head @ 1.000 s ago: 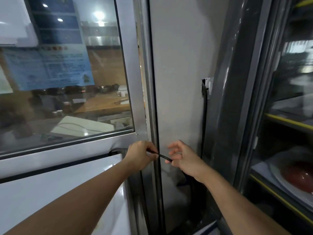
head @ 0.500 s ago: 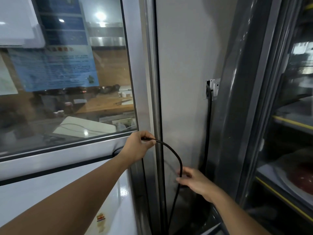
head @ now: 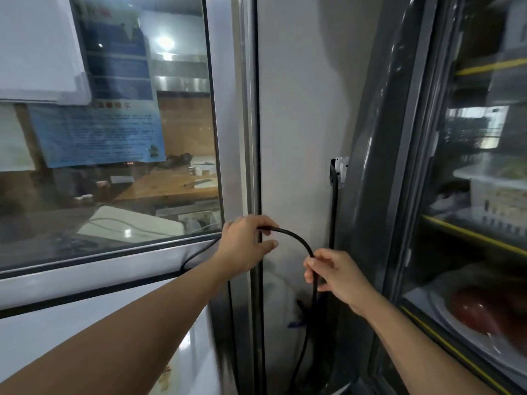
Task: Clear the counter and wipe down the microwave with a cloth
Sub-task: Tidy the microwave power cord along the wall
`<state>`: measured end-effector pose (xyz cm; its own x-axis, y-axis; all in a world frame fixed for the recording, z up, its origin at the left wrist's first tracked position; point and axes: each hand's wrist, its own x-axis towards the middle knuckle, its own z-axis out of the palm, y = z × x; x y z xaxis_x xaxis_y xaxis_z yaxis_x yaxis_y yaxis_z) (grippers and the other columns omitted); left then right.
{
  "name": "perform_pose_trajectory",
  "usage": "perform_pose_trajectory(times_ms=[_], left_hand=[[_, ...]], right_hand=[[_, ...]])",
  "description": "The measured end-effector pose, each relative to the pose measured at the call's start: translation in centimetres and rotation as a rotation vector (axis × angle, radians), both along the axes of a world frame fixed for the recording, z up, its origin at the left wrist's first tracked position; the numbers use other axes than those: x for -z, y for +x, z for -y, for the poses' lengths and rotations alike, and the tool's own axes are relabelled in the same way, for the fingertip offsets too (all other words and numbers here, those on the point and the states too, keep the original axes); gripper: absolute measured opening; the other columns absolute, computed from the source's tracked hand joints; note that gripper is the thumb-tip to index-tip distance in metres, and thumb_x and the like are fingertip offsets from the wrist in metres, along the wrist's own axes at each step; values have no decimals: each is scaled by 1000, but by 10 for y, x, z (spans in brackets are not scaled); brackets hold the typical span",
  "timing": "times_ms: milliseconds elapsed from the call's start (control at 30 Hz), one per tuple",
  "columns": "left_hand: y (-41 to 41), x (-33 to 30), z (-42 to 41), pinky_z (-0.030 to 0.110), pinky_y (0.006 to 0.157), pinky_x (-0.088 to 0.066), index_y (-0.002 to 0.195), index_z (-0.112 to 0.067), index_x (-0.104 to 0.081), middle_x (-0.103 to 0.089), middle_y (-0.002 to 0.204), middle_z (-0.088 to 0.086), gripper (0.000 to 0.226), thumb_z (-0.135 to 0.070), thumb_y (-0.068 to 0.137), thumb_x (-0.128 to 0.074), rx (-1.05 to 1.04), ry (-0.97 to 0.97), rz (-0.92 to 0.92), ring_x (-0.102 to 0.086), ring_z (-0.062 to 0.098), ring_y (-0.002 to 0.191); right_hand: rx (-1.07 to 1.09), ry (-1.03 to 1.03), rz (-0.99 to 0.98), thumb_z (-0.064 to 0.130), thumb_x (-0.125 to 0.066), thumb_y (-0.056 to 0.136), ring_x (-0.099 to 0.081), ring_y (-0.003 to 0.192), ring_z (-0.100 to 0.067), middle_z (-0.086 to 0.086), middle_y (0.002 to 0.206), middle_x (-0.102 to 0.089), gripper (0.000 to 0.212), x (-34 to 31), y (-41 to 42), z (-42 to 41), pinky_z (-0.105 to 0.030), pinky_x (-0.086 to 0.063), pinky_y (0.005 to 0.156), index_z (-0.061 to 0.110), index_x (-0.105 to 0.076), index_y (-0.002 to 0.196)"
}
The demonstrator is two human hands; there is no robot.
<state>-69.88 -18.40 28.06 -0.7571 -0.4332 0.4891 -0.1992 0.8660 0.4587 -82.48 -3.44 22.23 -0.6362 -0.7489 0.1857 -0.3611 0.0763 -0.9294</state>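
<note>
- The white glossy microwave top (head: 57, 332) fills the lower left under my left forearm, just below the big metal-framed glass window (head: 114, 166); only its top and right edge show, so I cannot see its door or front
- The grey wall panel (head: 299, 109) stands straight ahead, between the window frame and the dark glass-fronted display fridge (head: 470, 195) at the right
- The thin black rubber power cable (head: 296, 238) comes from behind the microwave along the window sill, arches over between my two hands, then drops near-vertical down the gap by the wall; its long run now lies downward from my right fingers
- My left hand (head: 245, 246) pinches the cable at the top of the arch, fingers curled round it
- My right hand (head: 333, 275) grips the falling part lower down and is nearer the white wall socket (head: 340, 168)
- A second black lead hangs from that socket; whether it is this same cable I cannot tell, since the lower end vanishes into the dark gap
- No cloth is in sight
</note>
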Motion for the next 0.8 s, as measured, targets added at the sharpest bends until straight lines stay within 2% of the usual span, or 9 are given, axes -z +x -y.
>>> perform_pose_trajectory(times_ms=[100, 233, 300, 400, 467, 567, 633, 700, 800], left_hand=[[-2, -15, -17, 38, 92, -44, 103, -26, -67, -65, 91, -9, 20, -30, 83, -66, 61, -53, -44, -59, 11, 93], [3, -30, -30, 28, 72, -50, 87, -17, -68, -65, 82, -1, 7, -22, 85, -65, 105, 60, -101, -59, 15, 78], [10, -34, -30, 21, 64, -45, 84, -15, -65, -61, 76, -3, 5, -18, 87, -63, 112, 150, -126, -56, 12, 72], [24, -42, -25, 16, 58, -41, 83, -11, -62, -56, 69, -5, 6, -13, 89, -60, 152, 266, -184, -49, 6, 62], [33, -48, -22, 11, 55, -39, 84, -10, -61, -54, 68, -6, 7, -12, 90, -58, 149, 301, -222, -47, 2, 58], [44, -54, -19, 9, 55, -37, 86, -5, -58, -52, 70, -1, 8, -11, 91, -55, 148, 340, -290, -44, 8, 63], [49, -56, -18, 8, 56, -37, 84, -8, -56, -50, 70, -1, 8, -10, 91, -55, 135, 353, -330, -43, 8, 63], [53, -57, -17, 14, 61, -39, 84, -10, -56, -52, 72, -1, 9, -12, 92, -54, 94, 375, -362, -45, 9, 66], [58, -59, -16, 22, 67, -41, 87, -11, -59, -57, 77, 0, 8, -16, 92, -55, 40, 383, -367, -50, 14, 73]], right_hand=[[11, -4, -105, 15, -55, 92, -59, 60, -11, -2, 64, -64, 18, -28, 7, -6, -18, -42, 49, 0, -61, 84], [-10, -36, -157, 10, -57, 91, -58, 60, -11, -5, 66, -63, 14, -48, 17, -15, -10, -40, 50, -2, -62, 86], [-21, -39, -132, 9, -61, 89, -61, 72, -11, -5, 79, -66, 9, -47, 23, -21, -10, -43, 60, 4, -64, 95], [-55, 88, -88, 16, -63, 88, -60, 97, -9, -2, 105, -66, 23, -38, 30, -29, -12, -44, 77, 14, -61, 111], [-62, 153, -85, 18, -61, 90, -59, 102, -9, -1, 108, -64, 24, -36, 35, -34, -11, -43, 77, 15, -61, 113], [-63, 176, -124, 14, -54, 93, -60, 96, -13, -4, 98, -65, 14, -46, 44, -39, -8, -43, 70, 13, -61, 105], [-64, 193, -140, 12, -48, 96, -63, 90, -16, -7, 91, -65, 12, -58, 52, -42, -21, -48, 76, 10, -58, 102], [-53, 193, -178, 12, -46, 96, -65, 82, -16, -6, 85, -64, 11, -72, 58, -47, -33, -51, 72, 10, -57, 96], [-19, 183, -238, 11, -46, 96, -64, 73, -16, -5, 82, -63, 13, -93, 64, -58, -32, -49, 61, 16, -54, 88]])
